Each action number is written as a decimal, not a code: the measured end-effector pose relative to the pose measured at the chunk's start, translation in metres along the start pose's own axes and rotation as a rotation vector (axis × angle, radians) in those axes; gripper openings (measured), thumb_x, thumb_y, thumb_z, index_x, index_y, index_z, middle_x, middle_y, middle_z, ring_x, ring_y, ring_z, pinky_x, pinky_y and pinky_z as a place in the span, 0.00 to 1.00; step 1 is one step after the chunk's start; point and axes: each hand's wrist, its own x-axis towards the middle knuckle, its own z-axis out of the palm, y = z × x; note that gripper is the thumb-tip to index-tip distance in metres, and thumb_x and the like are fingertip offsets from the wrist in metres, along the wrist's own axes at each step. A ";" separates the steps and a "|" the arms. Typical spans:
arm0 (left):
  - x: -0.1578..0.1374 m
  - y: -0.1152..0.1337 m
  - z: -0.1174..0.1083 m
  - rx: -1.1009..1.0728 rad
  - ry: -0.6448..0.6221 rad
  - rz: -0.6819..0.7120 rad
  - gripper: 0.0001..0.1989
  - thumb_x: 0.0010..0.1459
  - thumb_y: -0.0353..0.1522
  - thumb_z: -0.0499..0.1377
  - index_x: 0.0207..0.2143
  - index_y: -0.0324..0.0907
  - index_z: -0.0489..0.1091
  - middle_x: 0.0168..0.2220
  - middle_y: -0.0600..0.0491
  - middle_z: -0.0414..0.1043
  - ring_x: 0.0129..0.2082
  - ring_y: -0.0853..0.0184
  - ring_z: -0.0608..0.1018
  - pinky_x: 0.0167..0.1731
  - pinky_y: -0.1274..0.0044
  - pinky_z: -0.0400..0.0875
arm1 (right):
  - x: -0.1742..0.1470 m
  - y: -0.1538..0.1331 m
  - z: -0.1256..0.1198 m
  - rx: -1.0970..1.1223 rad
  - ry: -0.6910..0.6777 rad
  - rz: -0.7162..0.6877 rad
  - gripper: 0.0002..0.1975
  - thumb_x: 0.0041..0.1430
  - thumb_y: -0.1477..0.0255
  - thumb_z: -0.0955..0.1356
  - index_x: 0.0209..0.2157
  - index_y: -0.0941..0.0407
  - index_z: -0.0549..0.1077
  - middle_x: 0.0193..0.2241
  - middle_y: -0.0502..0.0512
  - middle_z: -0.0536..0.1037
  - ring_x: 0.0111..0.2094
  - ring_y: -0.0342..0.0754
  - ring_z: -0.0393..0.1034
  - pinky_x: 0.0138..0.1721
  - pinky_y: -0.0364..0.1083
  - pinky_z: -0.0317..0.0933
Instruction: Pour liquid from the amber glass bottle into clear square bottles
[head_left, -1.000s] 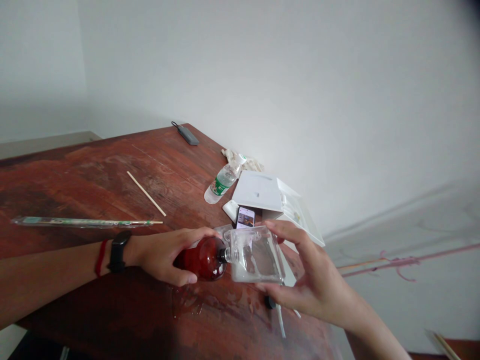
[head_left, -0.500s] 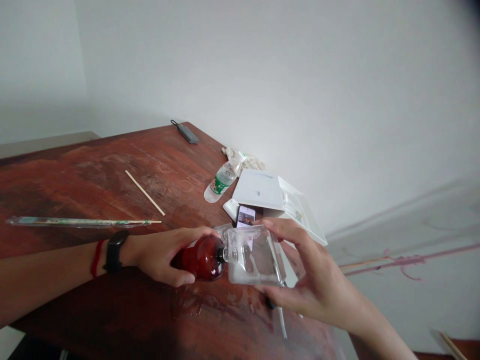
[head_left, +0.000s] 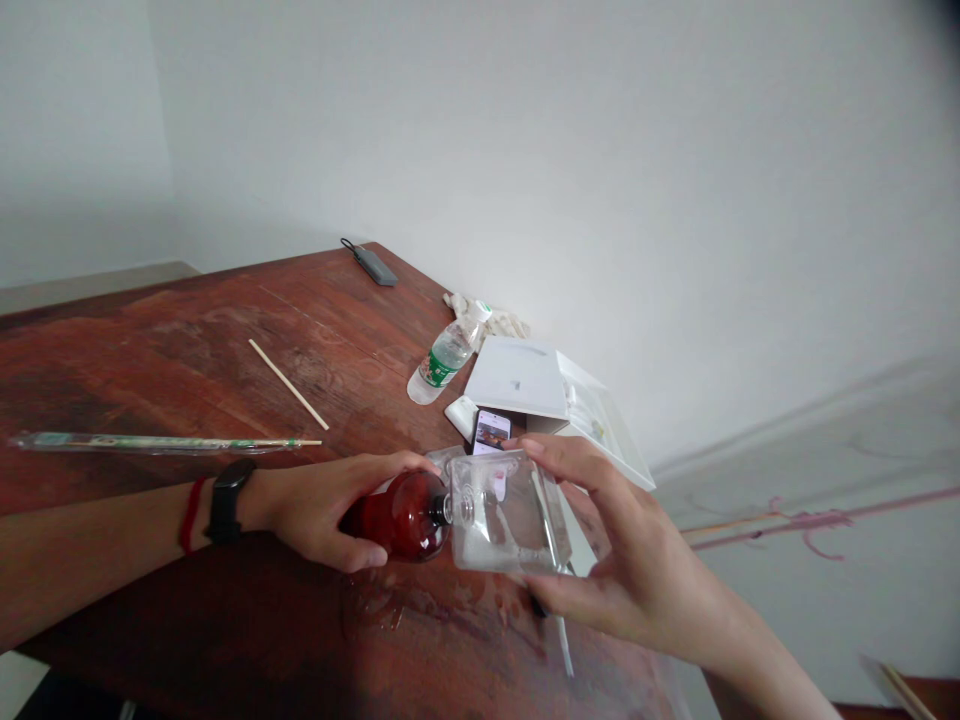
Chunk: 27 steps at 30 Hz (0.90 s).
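My left hand [head_left: 330,515] is wrapped round a dark red bottle [head_left: 409,515], tilted with its neck toward the right. The bottle's mouth meets the left side of a clear square plastic container [head_left: 510,520]; whether the two touch or overlap I cannot tell. My right hand [head_left: 600,530] grips the container from the right, fingers on its upper edge and thumb below. Whitish liquid or foam shows along the container's lower part. Beneath both, wet patches shine on the wooden table [head_left: 315,640].
Behind the container lie a phone [head_left: 491,432], a white box [head_left: 517,375] and a plastic water bottle [head_left: 448,360] on its side. To the left are a wooden stick [head_left: 289,384] and a wrapped stick packet [head_left: 165,442]. A grey device [head_left: 373,265] rests near the far corner.
The container has tipped slightly, its lower side shifting a little left and down. Both hands keep their hold, and the rest looks the same.
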 end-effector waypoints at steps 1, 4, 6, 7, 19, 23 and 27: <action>0.000 0.000 0.000 -0.004 -0.002 0.008 0.36 0.57 0.38 0.67 0.67 0.43 0.63 0.58 0.44 0.77 0.51 0.51 0.82 0.51 0.65 0.81 | 0.000 0.000 0.000 -0.005 0.004 0.000 0.43 0.55 0.72 0.77 0.69 0.49 0.60 0.62 0.62 0.75 0.62 0.59 0.75 0.59 0.52 0.75; 0.001 -0.002 0.000 -0.004 -0.009 0.017 0.37 0.57 0.39 0.67 0.67 0.42 0.63 0.57 0.44 0.77 0.50 0.51 0.82 0.52 0.65 0.81 | -0.002 0.001 0.001 -0.014 0.021 0.008 0.41 0.58 0.69 0.76 0.69 0.49 0.60 0.60 0.62 0.76 0.61 0.59 0.76 0.57 0.53 0.76; 0.001 -0.002 -0.001 -0.007 -0.016 0.012 0.37 0.57 0.38 0.67 0.67 0.43 0.63 0.58 0.44 0.77 0.51 0.51 0.82 0.52 0.64 0.80 | -0.003 0.001 0.003 -0.007 0.034 0.016 0.39 0.60 0.67 0.76 0.69 0.49 0.60 0.60 0.62 0.76 0.60 0.60 0.77 0.56 0.53 0.76; 0.001 -0.002 -0.001 -0.007 -0.017 0.006 0.37 0.56 0.38 0.67 0.67 0.43 0.64 0.58 0.44 0.77 0.52 0.50 0.82 0.53 0.64 0.80 | -0.003 0.002 0.003 -0.001 0.039 0.021 0.39 0.61 0.66 0.76 0.69 0.48 0.60 0.60 0.62 0.77 0.61 0.60 0.77 0.56 0.53 0.76; 0.001 -0.005 -0.001 -0.039 -0.031 0.032 0.39 0.57 0.37 0.68 0.69 0.46 0.61 0.61 0.44 0.75 0.55 0.50 0.81 0.55 0.63 0.79 | -0.035 0.010 0.031 0.057 0.130 0.129 0.41 0.63 0.63 0.77 0.72 0.47 0.59 0.65 0.64 0.73 0.64 0.64 0.72 0.59 0.60 0.74; -0.002 -0.004 -0.001 0.027 -0.010 0.004 0.40 0.56 0.36 0.67 0.70 0.48 0.59 0.62 0.44 0.75 0.55 0.50 0.82 0.56 0.63 0.79 | -0.042 0.000 0.050 0.043 0.171 0.191 0.44 0.65 0.64 0.76 0.76 0.43 0.54 0.65 0.63 0.71 0.63 0.65 0.72 0.54 0.60 0.78; -0.001 -0.001 -0.002 0.046 -0.010 -0.004 0.39 0.57 0.36 0.67 0.70 0.48 0.60 0.62 0.44 0.75 0.56 0.50 0.82 0.56 0.63 0.79 | -0.047 -0.007 0.072 0.101 0.251 0.252 0.47 0.62 0.66 0.76 0.76 0.40 0.54 0.64 0.62 0.71 0.62 0.65 0.72 0.56 0.62 0.77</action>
